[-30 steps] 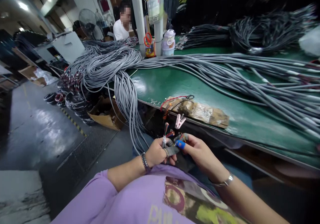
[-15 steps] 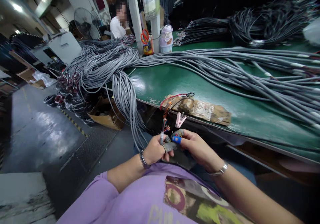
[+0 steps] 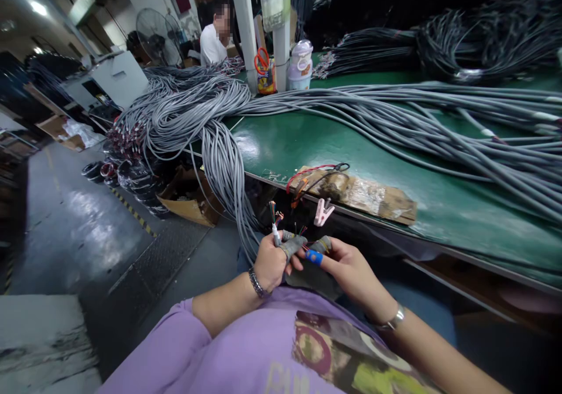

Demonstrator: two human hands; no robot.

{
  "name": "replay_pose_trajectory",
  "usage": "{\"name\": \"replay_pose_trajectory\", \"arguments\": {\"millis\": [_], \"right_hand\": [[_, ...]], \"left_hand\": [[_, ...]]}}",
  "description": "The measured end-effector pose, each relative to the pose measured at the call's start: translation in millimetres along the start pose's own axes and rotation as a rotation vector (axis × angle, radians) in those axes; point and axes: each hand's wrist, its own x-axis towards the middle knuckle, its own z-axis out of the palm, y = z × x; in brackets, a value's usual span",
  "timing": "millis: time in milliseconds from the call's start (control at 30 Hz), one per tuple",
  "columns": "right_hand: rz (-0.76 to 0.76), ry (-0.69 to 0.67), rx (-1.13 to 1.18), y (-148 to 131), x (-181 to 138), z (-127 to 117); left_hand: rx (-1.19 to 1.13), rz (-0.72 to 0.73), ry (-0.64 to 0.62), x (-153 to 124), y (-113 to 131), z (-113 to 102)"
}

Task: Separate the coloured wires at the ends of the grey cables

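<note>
My left hand (image 3: 271, 260) is closed round the end of a grey cable (image 3: 275, 228), whose thin coloured wires fan out above my fist. Grey finger cots cover its fingertips. My right hand (image 3: 343, 263) is next to it, with a blue cot on one finger and a grey one on another, pinching at the small coloured wires (image 3: 301, 230) between the two hands. Both hands are held in front of my chest, just below the edge of the green table (image 3: 307, 142).
Long bundles of grey cables (image 3: 395, 119) lie across the table and hang off its left end (image 3: 219, 165). A cardboard pad with red and black leads (image 3: 355, 192) and a pink clip (image 3: 322, 211) sit at the near edge. Another person (image 3: 215, 40) sits far back by a fan (image 3: 156, 34).
My hands have shifted slightly, the left lifting the cable end so its wires stand higher and more to the left. The right fingers have moved onto the wires between the hands.
</note>
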Motion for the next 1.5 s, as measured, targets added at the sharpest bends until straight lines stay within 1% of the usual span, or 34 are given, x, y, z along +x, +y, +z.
{"name": "replay_pose_trajectory", "arguments": {"millis": [100,167,300,367,533,600,767,867,1033,1100,1233,1500], "right_hand": [[0.011,-0.052,-0.04,-1.3,-2.6,-0.9],[0.01,-0.063,-0.064,-4.1,-2.6,-4.3],[-0.005,0.02,-0.105,-12.8,2.0,-9.3],[-0.014,0.036,-0.092,-16.0,5.8,-8.1],[-0.003,-0.073,-0.005,-11.2,13.8,-0.6],[0.002,-0.089,0.028,-5.9,15.0,1.0],[0.013,0.0,0.075,1.7,14.5,3.4],[0.035,0.013,0.121,-1.3,13.5,5.5],[0.071,-0.03,0.117,-5.5,12.7,8.1],[0.066,0.003,0.099,-3.7,13.3,8.3],[0.065,0.083,0.091,0.3,14.3,8.6],[0.017,0.125,0.079,0.6,9.7,5.3]], "left_hand": [[0.018,0.008,0.014,-1.5,1.0,-1.0],[0.042,-0.001,0.013,-2.5,1.7,-1.8],[0.089,-0.009,-0.011,-4.2,3.4,-1.2],[0.116,-0.002,-0.035,-4.9,3.7,-0.1],[0.166,0.005,-0.084,-5.9,3.0,-1.3],[0.17,-0.001,-0.089,-6.1,2.6,-3.3],[0.065,0.047,-0.077,-7.2,-0.8,-4.2],[0.017,0.072,-0.07,-7.4,-2.6,-2.4],[0.161,-0.033,-0.226,-6.4,-1.1,-5.1],[0.158,-0.038,-0.207,-6.0,-0.5,-6.9],[0.075,-0.001,-0.101,-6.0,0.0,-7.1],[0.058,0.003,-0.061,-5.0,0.0,-4.7]]}}
